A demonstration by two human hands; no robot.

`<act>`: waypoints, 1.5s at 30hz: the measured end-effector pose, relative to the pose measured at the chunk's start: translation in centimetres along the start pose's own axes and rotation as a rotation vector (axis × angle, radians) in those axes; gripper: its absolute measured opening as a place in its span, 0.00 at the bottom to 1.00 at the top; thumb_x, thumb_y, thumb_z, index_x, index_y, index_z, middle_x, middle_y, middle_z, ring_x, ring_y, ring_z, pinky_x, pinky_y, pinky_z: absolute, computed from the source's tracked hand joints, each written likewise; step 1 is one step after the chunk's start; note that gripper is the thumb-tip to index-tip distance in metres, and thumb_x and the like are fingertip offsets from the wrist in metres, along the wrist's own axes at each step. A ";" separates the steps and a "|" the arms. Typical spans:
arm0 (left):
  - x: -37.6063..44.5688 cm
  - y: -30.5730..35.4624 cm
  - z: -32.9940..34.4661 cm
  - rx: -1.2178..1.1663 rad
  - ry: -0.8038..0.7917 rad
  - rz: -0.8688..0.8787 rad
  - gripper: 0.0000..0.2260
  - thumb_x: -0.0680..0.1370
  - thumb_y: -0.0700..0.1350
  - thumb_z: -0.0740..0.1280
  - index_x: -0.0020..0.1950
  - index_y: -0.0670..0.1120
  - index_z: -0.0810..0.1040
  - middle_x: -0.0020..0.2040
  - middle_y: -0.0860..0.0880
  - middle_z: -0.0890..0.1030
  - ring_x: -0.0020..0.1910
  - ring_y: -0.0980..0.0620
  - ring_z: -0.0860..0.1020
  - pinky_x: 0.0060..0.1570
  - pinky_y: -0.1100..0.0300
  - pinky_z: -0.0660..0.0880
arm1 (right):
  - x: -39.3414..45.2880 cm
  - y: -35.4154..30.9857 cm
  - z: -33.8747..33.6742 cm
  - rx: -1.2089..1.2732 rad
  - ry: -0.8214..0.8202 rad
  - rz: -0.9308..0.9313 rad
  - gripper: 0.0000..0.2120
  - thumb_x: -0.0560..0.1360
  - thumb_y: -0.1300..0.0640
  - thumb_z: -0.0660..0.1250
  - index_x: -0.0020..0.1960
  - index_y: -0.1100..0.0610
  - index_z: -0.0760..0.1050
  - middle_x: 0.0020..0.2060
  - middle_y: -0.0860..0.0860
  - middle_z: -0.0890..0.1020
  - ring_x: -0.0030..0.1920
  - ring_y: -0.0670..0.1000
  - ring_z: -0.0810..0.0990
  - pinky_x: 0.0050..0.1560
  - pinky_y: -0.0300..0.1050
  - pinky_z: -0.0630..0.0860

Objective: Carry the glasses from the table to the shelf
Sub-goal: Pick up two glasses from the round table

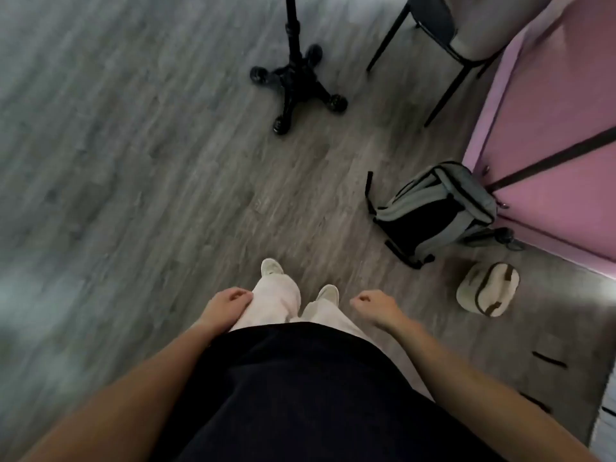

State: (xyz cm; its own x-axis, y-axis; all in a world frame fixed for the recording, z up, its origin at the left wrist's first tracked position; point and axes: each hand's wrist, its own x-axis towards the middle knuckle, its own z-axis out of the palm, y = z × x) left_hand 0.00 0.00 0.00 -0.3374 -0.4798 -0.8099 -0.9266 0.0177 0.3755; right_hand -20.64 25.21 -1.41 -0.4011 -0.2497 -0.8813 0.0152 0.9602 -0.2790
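Observation:
No glasses, table top or shelf appear in the head view. I look straight down at a grey wood floor and my own legs in pale trousers. My left hand [230, 303] hangs beside my left thigh with its fingers curled in and nothing in it. My right hand [373, 305] hangs at my right side, also loosely curled and holding nothing. Both arms are bare and reach down from the bottom corners of the frame.
A black table pedestal with four feet [296, 85] stands ahead on the floor. A dark chair [436, 31] sits at the upper right beside a pink wall panel [560, 135]. A grey backpack [436, 211] and a small beige pouch [488, 288] lie on the floor to my right.

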 end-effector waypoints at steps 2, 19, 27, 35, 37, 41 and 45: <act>0.9 0.8 -0.2 0.027 -0.005 -0.025 0.11 0.79 0.52 0.66 0.55 0.50 0.83 0.54 0.51 0.83 0.57 0.51 0.79 0.61 0.55 0.72 | 0.7 -1.2 -1.2 0.002 -0.001 -0.023 0.17 0.70 0.43 0.60 0.42 0.53 0.82 0.42 0.53 0.83 0.45 0.51 0.81 0.41 0.44 0.74; 16.1 12.9 -14.4 -0.066 -0.110 -0.002 0.07 0.77 0.47 0.68 0.44 0.48 0.84 0.37 0.50 0.83 0.36 0.53 0.78 0.40 0.58 0.74 | 8.5 -17.5 -10.7 0.033 0.001 0.089 0.13 0.72 0.46 0.65 0.53 0.46 0.83 0.55 0.45 0.82 0.55 0.48 0.79 0.54 0.42 0.71; 19.9 17.3 -17.5 0.036 -0.155 -0.038 0.08 0.79 0.46 0.67 0.51 0.43 0.83 0.34 0.51 0.79 0.30 0.55 0.75 0.28 0.65 0.70 | 11.9 -22.1 -16.2 0.053 0.013 0.058 0.09 0.73 0.45 0.64 0.48 0.42 0.82 0.54 0.43 0.83 0.58 0.49 0.80 0.56 0.42 0.71; 23.6 25.7 -17.3 0.135 -0.186 -0.035 0.03 0.78 0.47 0.68 0.46 0.52 0.81 0.49 0.50 0.84 0.53 0.52 0.81 0.55 0.61 0.72 | 18.5 -26.5 -27.0 0.057 -0.004 0.011 0.11 0.72 0.46 0.61 0.43 0.46 0.81 0.50 0.46 0.84 0.49 0.50 0.78 0.48 0.42 0.69; 24.7 28.5 -17.4 0.138 -0.182 -0.027 0.04 0.79 0.46 0.68 0.46 0.51 0.81 0.49 0.48 0.84 0.55 0.50 0.81 0.56 0.60 0.72 | 19.5 -27.2 -29.6 0.050 -0.020 0.004 0.12 0.71 0.47 0.61 0.44 0.49 0.82 0.47 0.47 0.84 0.49 0.51 0.79 0.48 0.42 0.71; 27.5 35.2 -17.9 0.102 -0.069 0.017 0.06 0.79 0.48 0.68 0.51 0.47 0.82 0.52 0.46 0.83 0.55 0.48 0.80 0.56 0.60 0.71 | 21.4 -28.7 -34.4 0.021 -0.052 -0.036 0.14 0.71 0.48 0.61 0.48 0.52 0.82 0.45 0.49 0.84 0.49 0.50 0.82 0.45 0.42 0.72; 29.2 40.8 -18.7 0.035 0.025 0.022 0.07 0.78 0.52 0.67 0.52 0.51 0.82 0.51 0.50 0.83 0.54 0.49 0.80 0.59 0.57 0.73 | 22.8 -30.8 -37.4 -0.032 -0.072 -0.051 0.15 0.72 0.47 0.60 0.49 0.51 0.82 0.49 0.49 0.84 0.50 0.51 0.81 0.49 0.42 0.73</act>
State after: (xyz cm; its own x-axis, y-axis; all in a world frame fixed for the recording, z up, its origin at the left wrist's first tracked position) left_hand -44.59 -29.69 0.08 -0.3543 -0.5003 -0.7900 -0.9243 0.0592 0.3770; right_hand -64.52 -5.37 1.36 -0.3336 -0.3061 -0.8917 -0.0334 0.9491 -0.3133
